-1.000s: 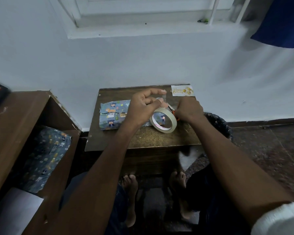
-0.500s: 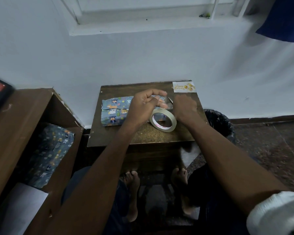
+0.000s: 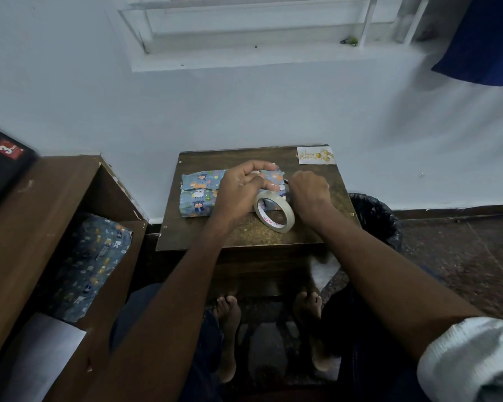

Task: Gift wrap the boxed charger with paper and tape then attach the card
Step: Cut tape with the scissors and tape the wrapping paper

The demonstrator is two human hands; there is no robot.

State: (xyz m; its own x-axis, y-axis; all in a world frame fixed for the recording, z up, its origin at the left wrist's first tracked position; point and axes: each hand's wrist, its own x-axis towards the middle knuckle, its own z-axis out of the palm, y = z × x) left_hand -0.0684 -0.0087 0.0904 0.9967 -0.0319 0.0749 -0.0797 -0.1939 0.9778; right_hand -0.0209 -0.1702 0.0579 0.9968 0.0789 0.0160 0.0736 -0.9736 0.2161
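Where the pale wall meets a dark floor, a small brown bench (image 3: 244, 233) stands pushed against it, its top worn and speckled. On the bench lies the wrapped box (image 3: 199, 195), covered in blue paper printed with cartoon animals, toward the left half of the top. A white card (image 3: 315, 155) with gold lettering and balloons sits at the far right corner, well apart from the box.

The left hand (image 3: 241, 190) hovers over the right end of the box, its grip curled round the roll of clear tape (image 3: 274, 210), which stands tilted on edge with its lower rim at the bench. The right hand (image 3: 310, 191) is just beside the roll, fingers curled under; something small shows at its far side, but I cannot tell what it holds.

Above, a white window ledge (image 3: 259, 58) runs along the wall, and a blue cloth (image 3: 482, 42) hangs at the upper right. A black-lined bin (image 3: 375, 216) stands right of the bench. At left, a brown cabinet (image 3: 35, 227) holds more of the same blue paper (image 3: 90, 265) and a white sheet (image 3: 38, 358). 2 bare feet rest on the floor under the bench.
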